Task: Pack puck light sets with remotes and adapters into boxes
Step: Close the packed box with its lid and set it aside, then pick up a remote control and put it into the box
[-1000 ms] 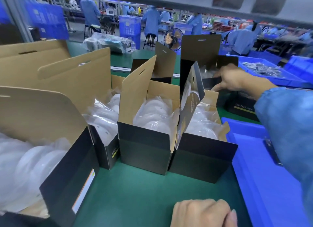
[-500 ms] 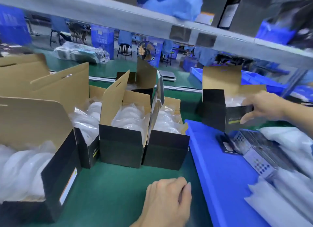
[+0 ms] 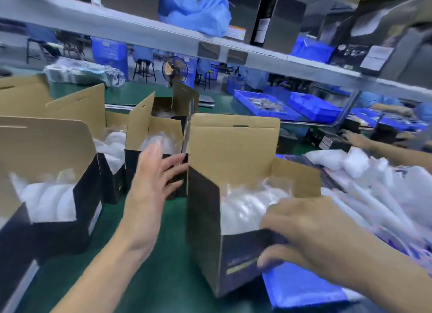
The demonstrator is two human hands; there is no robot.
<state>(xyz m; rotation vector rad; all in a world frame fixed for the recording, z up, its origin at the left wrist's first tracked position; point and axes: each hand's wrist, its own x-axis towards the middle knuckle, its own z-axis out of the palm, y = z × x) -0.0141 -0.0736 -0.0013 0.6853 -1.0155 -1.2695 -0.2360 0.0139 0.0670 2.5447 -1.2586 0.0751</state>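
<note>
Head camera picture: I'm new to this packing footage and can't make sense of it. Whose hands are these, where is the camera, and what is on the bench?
There is no machine here. A person wears a wide-angle camera on the head, looking forward and down, so you see their own two bare hands.

The right hand grips the near corner of an open black box with its brown flap up; plastic-wrapped white items fill it. The left hand is open, fingers spread, by that box's left side; whether it touches is blurred.

More open, filled boxes stand on the green bench. A blue tray to the right holds loose bagged parts. A grey shelf runs overhead.
</note>
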